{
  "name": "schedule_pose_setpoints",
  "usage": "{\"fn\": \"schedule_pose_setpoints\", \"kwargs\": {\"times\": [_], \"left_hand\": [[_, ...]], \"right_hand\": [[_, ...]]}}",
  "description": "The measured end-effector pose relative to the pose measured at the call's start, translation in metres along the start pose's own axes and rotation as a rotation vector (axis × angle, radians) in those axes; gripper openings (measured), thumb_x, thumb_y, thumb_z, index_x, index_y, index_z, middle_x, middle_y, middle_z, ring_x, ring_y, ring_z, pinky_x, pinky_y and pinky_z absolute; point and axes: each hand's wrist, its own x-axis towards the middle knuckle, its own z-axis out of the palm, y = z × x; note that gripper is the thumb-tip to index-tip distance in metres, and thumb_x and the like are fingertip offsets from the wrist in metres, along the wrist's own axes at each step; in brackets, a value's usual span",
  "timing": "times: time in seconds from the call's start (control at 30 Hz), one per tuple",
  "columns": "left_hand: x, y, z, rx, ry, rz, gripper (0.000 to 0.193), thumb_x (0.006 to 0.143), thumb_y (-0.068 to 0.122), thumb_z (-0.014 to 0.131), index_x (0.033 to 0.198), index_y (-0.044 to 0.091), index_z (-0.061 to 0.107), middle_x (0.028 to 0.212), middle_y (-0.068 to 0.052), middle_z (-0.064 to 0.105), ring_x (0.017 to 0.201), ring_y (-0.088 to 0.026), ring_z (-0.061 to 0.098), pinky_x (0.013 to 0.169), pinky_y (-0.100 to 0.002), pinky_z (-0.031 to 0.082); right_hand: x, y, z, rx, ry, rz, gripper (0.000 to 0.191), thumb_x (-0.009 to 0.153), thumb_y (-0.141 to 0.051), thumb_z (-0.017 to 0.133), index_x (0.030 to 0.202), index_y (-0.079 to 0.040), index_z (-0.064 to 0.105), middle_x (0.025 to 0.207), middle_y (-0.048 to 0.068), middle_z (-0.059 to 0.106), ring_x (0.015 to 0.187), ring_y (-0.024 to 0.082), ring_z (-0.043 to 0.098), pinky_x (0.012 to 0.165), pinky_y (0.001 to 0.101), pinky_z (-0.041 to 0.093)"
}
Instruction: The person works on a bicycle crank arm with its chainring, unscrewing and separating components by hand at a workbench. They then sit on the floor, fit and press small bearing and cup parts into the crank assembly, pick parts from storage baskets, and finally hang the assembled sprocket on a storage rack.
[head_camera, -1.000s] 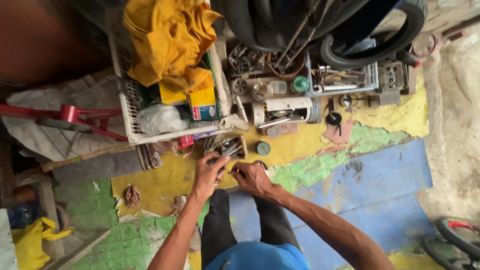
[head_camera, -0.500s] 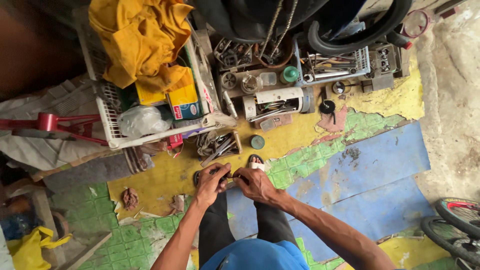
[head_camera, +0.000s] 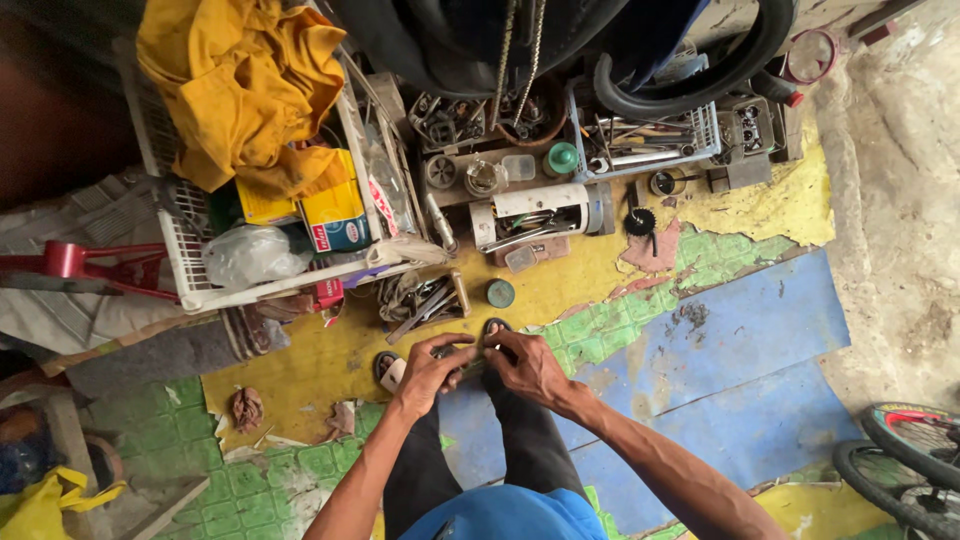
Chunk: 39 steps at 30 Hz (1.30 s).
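My left hand (head_camera: 430, 372) and my right hand (head_camera: 525, 365) meet in front of my knees, both closed around a small dark part (head_camera: 470, 357) held between the fingers. What the part is I cannot tell. I squat on a worn floor mat (head_camera: 720, 330) of yellow, green and blue. Just beyond my hands lies a small box of metal tools (head_camera: 425, 298) and a round green lid (head_camera: 500, 293). My sandalled feet show under the hands.
A white wire basket (head_camera: 185, 270) at the left holds a yellow cloth (head_camera: 240, 85), boxes and a plastic bag. Tool trays, cans and black tyres (head_camera: 690, 80) crowd the far side. A red frame (head_camera: 80, 262) lies far left, bicycle wheels (head_camera: 905, 455) at lower right.
My hands drew back from the tool box toward my knees and came together on the small part. The view shifted slightly.
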Motion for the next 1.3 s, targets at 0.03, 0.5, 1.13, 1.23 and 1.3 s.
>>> {"fn": "schedule_pose_setpoints", "kwargs": {"times": [0.03, 0.5, 1.13, 1.23, 1.3], "left_hand": [[0.000, 0.000, 0.005, 0.022, -0.040, -0.022, 0.027, 0.081, 0.016, 0.082, 0.106, 0.006, 0.077, 0.072, 0.000, 0.066, 0.049, -0.006, 0.052, 0.040, -0.022, 0.033], [0.011, -0.062, 0.002, -0.564, -0.288, -0.202, 0.027, 0.097, 0.035, 0.068, 0.104, 0.008, 0.069, 0.078, -0.004, 0.065, 0.047, -0.007, 0.047, 0.040, -0.021, 0.032], [-0.007, -0.127, 0.097, -0.628, -0.351, 0.010, 0.064, 0.109, 0.042, 0.034, 0.123, -0.013, 0.061, 0.112, -0.025, 0.071, 0.099, -0.039, 0.073, 0.092, -0.044, 0.060], [0.007, -0.136, 0.148, -0.646, -0.331, 0.034, 0.063, 0.108, 0.042, 0.034, 0.122, -0.014, 0.061, 0.114, -0.024, 0.071, 0.102, -0.040, 0.073, 0.095, -0.046, 0.060], [0.018, -0.140, 0.189, -0.678, -0.318, 0.035, 0.064, 0.107, 0.043, 0.033, 0.121, -0.013, 0.060, 0.114, -0.024, 0.071, 0.102, -0.041, 0.073, 0.095, -0.046, 0.059]], "right_hand": [[-0.002, 0.004, -0.003, -0.001, -0.014, 0.043, 0.015, 0.088, -0.012, 0.071, 0.099, -0.002, 0.073, 0.076, 0.020, 0.069, 0.060, 0.033, 0.068, 0.055, 0.0419, 0.052], [-0.046, 0.049, 0.007, -0.008, 0.211, 0.255, 0.015, 0.092, -0.016, 0.072, 0.099, -0.002, 0.074, 0.062, 0.005, 0.064, 0.053, 0.010, 0.053, 0.049, 0.0294, 0.043], [-0.140, 0.095, -0.030, -0.015, 0.155, 0.177, 0.018, 0.093, -0.018, 0.072, 0.102, -0.002, 0.072, 0.064, 0.004, 0.065, 0.053, 0.008, 0.052, 0.049, 0.0283, 0.042], [-0.150, 0.131, -0.070, -0.037, 0.109, 0.195, 0.019, 0.093, -0.018, 0.073, 0.102, -0.002, 0.072, 0.060, 0.006, 0.060, 0.052, 0.010, 0.050, 0.048, 0.0299, 0.041], [-0.154, 0.150, -0.103, -0.068, 0.091, 0.188, 0.018, 0.094, -0.018, 0.074, 0.102, -0.002, 0.073, 0.057, 0.009, 0.056, 0.051, 0.013, 0.048, 0.048, 0.0316, 0.039]]}}
